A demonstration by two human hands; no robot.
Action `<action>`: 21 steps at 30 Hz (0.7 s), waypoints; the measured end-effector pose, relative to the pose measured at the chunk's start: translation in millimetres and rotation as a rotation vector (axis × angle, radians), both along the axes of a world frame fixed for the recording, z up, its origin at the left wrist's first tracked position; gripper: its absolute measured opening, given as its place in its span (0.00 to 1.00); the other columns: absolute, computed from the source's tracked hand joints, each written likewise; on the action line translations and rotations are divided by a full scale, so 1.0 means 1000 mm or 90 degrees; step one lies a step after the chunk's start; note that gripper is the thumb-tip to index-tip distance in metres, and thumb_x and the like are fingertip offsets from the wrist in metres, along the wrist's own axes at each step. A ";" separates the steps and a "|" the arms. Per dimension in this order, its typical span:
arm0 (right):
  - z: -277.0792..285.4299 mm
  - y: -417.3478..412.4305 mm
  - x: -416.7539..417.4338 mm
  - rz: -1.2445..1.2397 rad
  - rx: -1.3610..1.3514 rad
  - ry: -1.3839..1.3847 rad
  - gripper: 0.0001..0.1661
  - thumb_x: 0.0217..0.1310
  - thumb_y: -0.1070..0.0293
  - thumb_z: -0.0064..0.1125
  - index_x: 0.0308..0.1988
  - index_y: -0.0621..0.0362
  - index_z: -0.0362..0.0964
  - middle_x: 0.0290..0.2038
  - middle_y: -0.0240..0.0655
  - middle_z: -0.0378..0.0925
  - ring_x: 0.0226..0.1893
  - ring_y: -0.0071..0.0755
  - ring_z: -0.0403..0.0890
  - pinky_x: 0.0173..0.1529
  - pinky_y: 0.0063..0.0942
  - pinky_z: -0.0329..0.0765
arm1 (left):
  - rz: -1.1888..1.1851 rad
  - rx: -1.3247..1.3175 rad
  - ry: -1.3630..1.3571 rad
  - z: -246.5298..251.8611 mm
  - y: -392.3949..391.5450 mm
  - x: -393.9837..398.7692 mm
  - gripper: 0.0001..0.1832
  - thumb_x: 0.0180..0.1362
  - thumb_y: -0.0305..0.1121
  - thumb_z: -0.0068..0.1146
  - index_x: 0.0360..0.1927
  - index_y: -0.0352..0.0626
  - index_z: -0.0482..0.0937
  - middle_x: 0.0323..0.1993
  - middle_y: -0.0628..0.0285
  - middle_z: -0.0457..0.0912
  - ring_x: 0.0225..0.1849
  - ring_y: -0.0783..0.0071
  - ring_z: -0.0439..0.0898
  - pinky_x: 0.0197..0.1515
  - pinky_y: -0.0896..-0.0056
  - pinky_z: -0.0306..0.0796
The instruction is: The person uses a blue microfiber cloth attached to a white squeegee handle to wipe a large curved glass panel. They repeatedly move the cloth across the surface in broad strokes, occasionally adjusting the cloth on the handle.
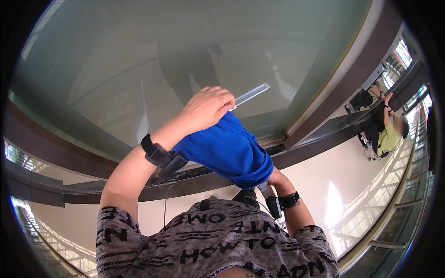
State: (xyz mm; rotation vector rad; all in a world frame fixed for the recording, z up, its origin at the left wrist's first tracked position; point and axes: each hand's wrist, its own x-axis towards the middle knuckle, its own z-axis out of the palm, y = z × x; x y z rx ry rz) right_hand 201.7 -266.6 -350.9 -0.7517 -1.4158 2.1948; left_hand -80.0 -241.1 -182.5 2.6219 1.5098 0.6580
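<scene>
My left hand [210, 106] curls over the middle of a silvery bar, likely a window squeegee's blade [252, 93], in front of a large glass pane [114, 69]. The bar's bare end sticks out to the right, past my thumb. A blue cloth [226, 149] runs from beneath my left hand down to my right wrist. It covers most of my right hand [275, 176], so its fingers are hidden. A pale grey handle-like piece [266, 189] shows below the cloth beside that wrist. Whether my right hand grips it is hidden.
A dark frame [347, 73] borders the pane on the right, with a dark sill along its foot. At far right a person in a yellow-green top [387, 139] crouches near the glass wall. A thin cable [165, 205] hangs at my left. Railings [389, 245] curve along the right.
</scene>
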 end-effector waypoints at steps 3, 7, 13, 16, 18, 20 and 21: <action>-0.002 0.000 0.002 -0.001 0.025 0.008 0.25 0.55 0.69 0.66 0.53 0.57 0.70 0.31 0.31 0.78 0.21 0.19 0.78 0.22 0.18 0.73 | -0.054 0.031 0.022 0.005 -0.005 0.008 0.12 0.52 0.41 0.65 0.34 0.46 0.79 0.43 0.65 0.76 0.47 0.65 0.74 0.53 0.63 0.66; 0.001 0.007 -0.006 -0.009 0.087 0.022 0.21 0.56 0.69 0.65 0.50 0.57 0.71 0.28 0.28 0.77 0.20 0.18 0.77 0.21 0.17 0.71 | -0.087 0.085 0.055 -0.008 -0.019 0.038 0.14 0.52 0.46 0.66 0.28 0.48 0.80 0.32 0.66 0.76 0.37 0.67 0.76 0.42 0.65 0.65; 0.027 0.010 -0.030 -0.014 0.108 -0.043 0.18 0.55 0.70 0.64 0.46 0.57 0.72 0.25 0.25 0.76 0.19 0.16 0.75 0.20 0.16 0.69 | -0.090 -0.160 -0.067 -0.052 -0.048 0.077 0.13 0.56 0.43 0.63 0.29 0.45 0.79 0.29 0.66 0.78 0.32 0.66 0.79 0.39 0.65 0.68; 0.036 0.007 -0.031 -0.023 0.086 0.044 0.18 0.53 0.73 0.64 0.45 0.58 0.72 0.25 0.25 0.75 0.19 0.15 0.74 0.21 0.15 0.68 | -0.057 -0.354 -0.289 -0.061 -0.050 0.068 0.10 0.56 0.38 0.63 0.31 0.43 0.79 0.30 0.62 0.81 0.33 0.64 0.81 0.36 0.64 0.71; 0.044 0.007 -0.025 -0.020 0.041 -0.003 0.17 0.51 0.75 0.63 0.44 0.59 0.72 0.23 0.28 0.75 0.19 0.18 0.74 0.21 0.16 0.68 | -0.059 -0.449 -0.410 -0.070 -0.049 0.055 0.09 0.59 0.35 0.62 0.34 0.40 0.78 0.28 0.60 0.81 0.29 0.73 0.78 0.34 0.70 0.70; 0.044 0.006 -0.023 -0.026 -0.017 -0.002 0.15 0.52 0.73 0.62 0.43 0.60 0.72 0.23 0.30 0.75 0.19 0.20 0.74 0.22 0.18 0.68 | -0.051 -0.489 -0.547 -0.072 -0.051 0.046 0.07 0.64 0.32 0.58 0.36 0.38 0.77 0.28 0.68 0.78 0.30 0.82 0.74 0.34 0.77 0.68; 0.044 0.005 -0.024 -0.029 -0.048 0.019 0.14 0.53 0.72 0.61 0.41 0.60 0.72 0.22 0.31 0.74 0.19 0.21 0.74 0.22 0.19 0.68 | -0.032 -0.506 -0.590 -0.067 -0.053 0.042 0.07 0.65 0.31 0.57 0.37 0.38 0.76 0.29 0.70 0.76 0.31 0.84 0.72 0.34 0.79 0.68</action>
